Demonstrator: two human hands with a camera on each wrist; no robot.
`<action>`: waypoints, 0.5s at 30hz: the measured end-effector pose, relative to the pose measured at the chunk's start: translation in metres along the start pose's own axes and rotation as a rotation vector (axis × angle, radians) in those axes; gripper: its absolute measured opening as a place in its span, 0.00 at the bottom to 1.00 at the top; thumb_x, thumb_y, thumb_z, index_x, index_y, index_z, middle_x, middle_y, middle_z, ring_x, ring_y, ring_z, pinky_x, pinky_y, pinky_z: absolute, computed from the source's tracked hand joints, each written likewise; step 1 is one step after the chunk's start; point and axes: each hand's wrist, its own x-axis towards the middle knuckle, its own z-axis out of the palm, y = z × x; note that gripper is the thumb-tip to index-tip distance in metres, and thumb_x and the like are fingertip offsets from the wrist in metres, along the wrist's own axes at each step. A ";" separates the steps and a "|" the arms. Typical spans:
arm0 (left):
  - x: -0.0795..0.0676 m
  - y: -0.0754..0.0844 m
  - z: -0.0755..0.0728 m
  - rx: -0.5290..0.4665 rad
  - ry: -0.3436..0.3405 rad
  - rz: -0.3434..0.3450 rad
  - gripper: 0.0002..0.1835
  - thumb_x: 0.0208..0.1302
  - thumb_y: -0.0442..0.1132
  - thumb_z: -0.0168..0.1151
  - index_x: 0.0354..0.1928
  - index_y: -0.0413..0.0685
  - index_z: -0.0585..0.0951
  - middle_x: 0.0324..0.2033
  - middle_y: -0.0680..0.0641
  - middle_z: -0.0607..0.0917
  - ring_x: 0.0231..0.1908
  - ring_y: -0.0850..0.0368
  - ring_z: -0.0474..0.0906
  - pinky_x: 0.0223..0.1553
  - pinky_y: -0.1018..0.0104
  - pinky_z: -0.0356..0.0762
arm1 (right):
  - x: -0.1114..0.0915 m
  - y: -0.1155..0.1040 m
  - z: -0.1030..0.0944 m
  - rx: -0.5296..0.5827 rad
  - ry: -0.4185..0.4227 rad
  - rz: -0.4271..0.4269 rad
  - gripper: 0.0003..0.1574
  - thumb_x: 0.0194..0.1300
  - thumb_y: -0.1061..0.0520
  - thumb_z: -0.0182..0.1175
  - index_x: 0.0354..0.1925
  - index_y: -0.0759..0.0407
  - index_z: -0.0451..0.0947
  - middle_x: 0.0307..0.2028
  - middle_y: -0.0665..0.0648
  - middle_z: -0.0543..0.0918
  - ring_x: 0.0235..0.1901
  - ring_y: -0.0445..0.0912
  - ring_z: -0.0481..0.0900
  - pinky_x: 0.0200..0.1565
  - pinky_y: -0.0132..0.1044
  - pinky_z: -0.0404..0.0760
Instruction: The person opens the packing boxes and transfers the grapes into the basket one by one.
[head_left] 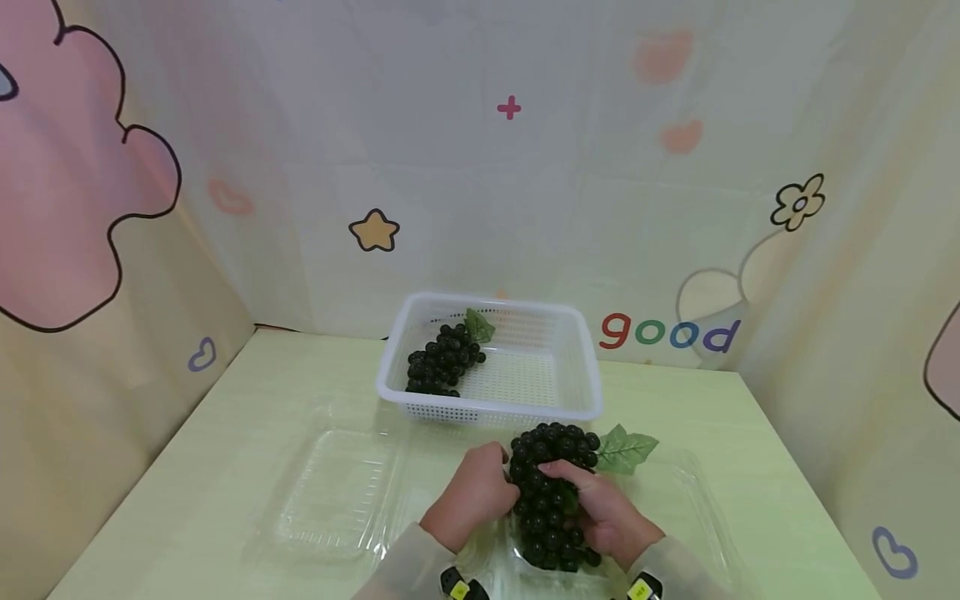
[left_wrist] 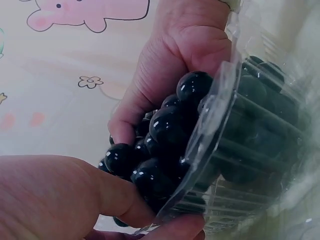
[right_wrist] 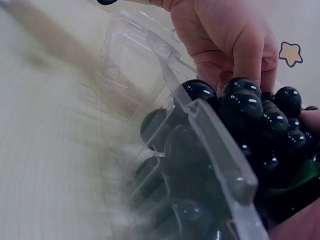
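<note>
A bunch of dark grapes with a green leaf sits partly inside a clear plastic container, its upper part above the rim. My left hand pinches the container's rim, with the thumb beside the grapes in the left wrist view. From the other side, my right hand grips the bunch, its thumb lying across the front grapes. Part of the right fingers is hidden behind the fruit. Through the clear wall, the right wrist view shows grapes lying inside.
A white perforated basket stands at the back of the table, with another dark grape bunch in its left part. Another clear plastic container lies on the left of the table. Patterned curtains hang behind and at both sides.
</note>
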 end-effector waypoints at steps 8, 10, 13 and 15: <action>0.001 0.001 0.000 0.007 0.029 0.010 0.24 0.57 0.27 0.60 0.57 0.23 0.75 0.25 0.45 0.80 0.22 0.54 0.70 0.24 0.61 0.68 | -0.001 -0.001 -0.001 0.029 -0.027 -0.023 0.42 0.64 0.44 0.65 0.68 0.62 0.65 0.56 0.60 0.79 0.53 0.53 0.79 0.57 0.51 0.78; 0.002 0.001 0.000 0.011 0.034 0.013 0.23 0.56 0.27 0.61 0.55 0.23 0.75 0.28 0.43 0.80 0.24 0.53 0.72 0.25 0.60 0.70 | -0.002 -0.001 -0.002 0.028 -0.051 -0.033 0.42 0.64 0.44 0.64 0.68 0.62 0.64 0.55 0.59 0.79 0.52 0.52 0.80 0.56 0.50 0.79; 0.002 0.001 0.000 0.012 0.034 0.010 0.23 0.55 0.26 0.62 0.55 0.23 0.75 0.30 0.42 0.81 0.26 0.52 0.73 0.26 0.59 0.72 | -0.005 -0.001 -0.003 0.026 -0.077 -0.037 0.42 0.65 0.44 0.63 0.69 0.63 0.63 0.54 0.57 0.80 0.51 0.51 0.81 0.55 0.48 0.80; 0.003 0.002 0.000 0.012 0.035 0.006 0.23 0.55 0.26 0.62 0.55 0.23 0.76 0.30 0.43 0.81 0.27 0.52 0.73 0.27 0.59 0.73 | -0.007 -0.001 -0.003 0.031 -0.086 -0.042 0.42 0.65 0.45 0.63 0.69 0.62 0.62 0.54 0.56 0.81 0.51 0.50 0.81 0.55 0.48 0.80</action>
